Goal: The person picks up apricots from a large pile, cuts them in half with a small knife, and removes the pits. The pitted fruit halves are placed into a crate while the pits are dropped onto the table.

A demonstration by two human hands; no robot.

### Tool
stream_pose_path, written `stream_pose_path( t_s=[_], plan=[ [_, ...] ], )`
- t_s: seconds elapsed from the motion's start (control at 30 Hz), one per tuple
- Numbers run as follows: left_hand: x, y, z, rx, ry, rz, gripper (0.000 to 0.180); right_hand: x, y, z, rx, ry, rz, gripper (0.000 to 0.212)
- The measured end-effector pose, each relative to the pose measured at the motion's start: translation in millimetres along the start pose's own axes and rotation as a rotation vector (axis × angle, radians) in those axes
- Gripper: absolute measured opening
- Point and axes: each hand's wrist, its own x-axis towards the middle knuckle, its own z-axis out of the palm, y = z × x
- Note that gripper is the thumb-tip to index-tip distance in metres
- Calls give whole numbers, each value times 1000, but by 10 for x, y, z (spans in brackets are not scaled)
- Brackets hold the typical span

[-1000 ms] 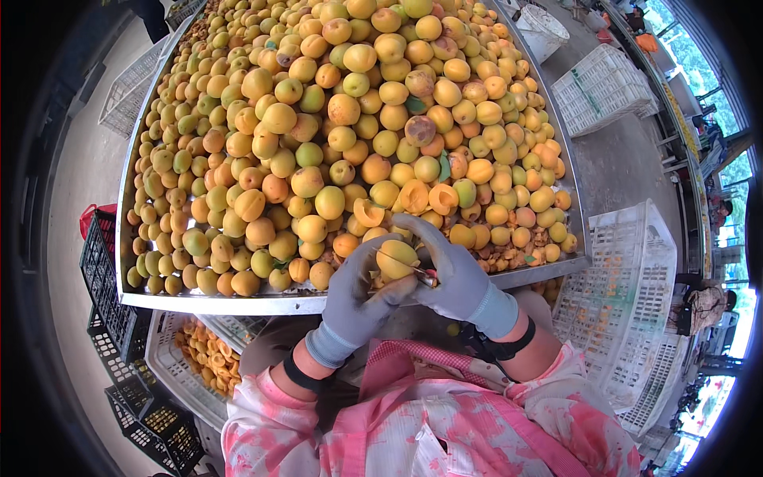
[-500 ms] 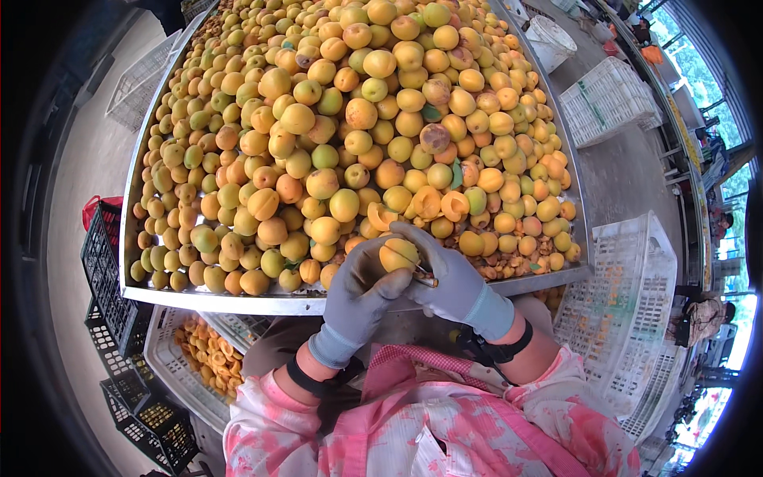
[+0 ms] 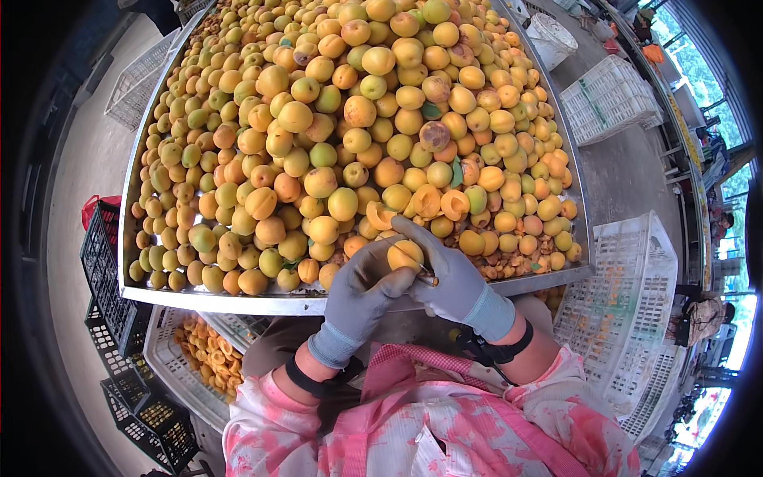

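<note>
Held fruit (image 3: 404, 255), heaped tray (image 3: 222, 304), crates (image 3: 616, 278) alongside

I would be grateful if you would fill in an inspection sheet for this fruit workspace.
Surface: metal-rimmed tray, heaped with yellow-orange fruit.
Job's things: one yellow fruit between the hands; a small tool, its kind unclear; opened fruit pieces on the heap just beyond.
Clutter: a green leaf, a brown-blotched fruit, and scraps near the front right edge.
Hands: gloved left hand holds the fruit; gloved right hand holds the tool against its right side.
Cables: none that can be made out.
Surroundings: black crates left; white crates and a white bucket right.
</note>
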Motion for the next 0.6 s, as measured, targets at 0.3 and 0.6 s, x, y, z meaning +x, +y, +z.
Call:
stream_pose_path(
  t_s=[0.3, 0.6],
  plan=[
    [83, -125, 71, 168, 89, 289, 53, 30, -26, -65, 93, -138, 279, 74],
    [60, -88, 168, 95, 106, 84, 53, 17, 141, -20, 50, 7, -2, 74]
  ],
)
